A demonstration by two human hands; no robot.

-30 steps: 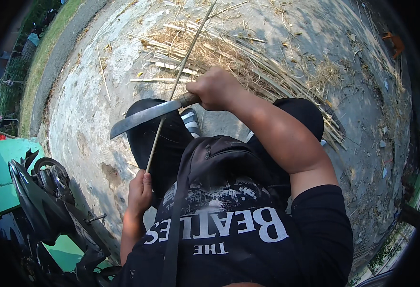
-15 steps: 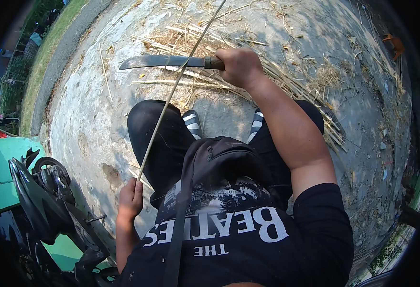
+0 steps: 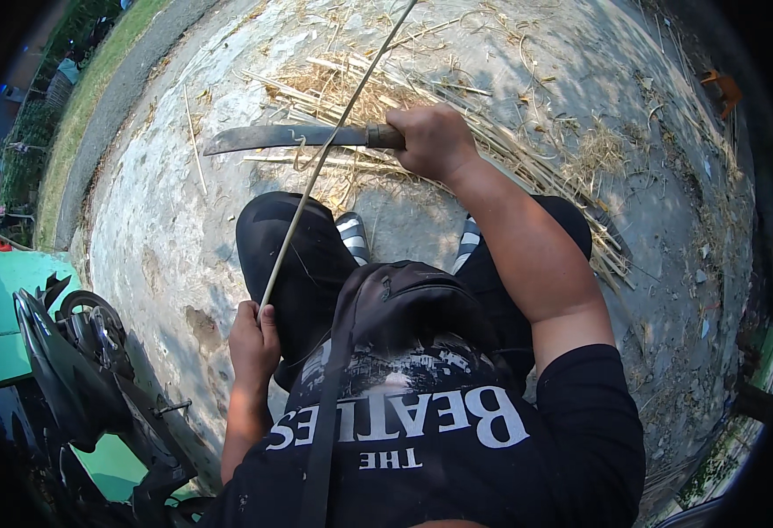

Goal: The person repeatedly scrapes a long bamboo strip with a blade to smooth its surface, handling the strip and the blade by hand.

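Note:
My right hand [image 3: 436,141] is closed round the wooden handle of a machete [image 3: 272,138], whose long blade points left and lies across a thin pale stick [image 3: 311,180]. The lower end of that stick is in my closed left hand [image 3: 255,341], beside my left knee. From there it slants up and away past the blade to the far edge of the view. A small curled shaving [image 3: 301,151] hangs at the blade where it crosses the stick.
Beyond my feet, a heap of split sticks [image 3: 514,167] and straw-like shavings [image 3: 342,88] covers the concrete ground [image 3: 157,211]. A dark motorcycle [image 3: 78,370] stands at the left by a green wall [image 3: 3,282]. Far right is an orange object [image 3: 722,91].
My right hand and the machete have come slightly nearer and left along the stick. A curled shaving now shows at the blade. My left hand has shifted up and right.

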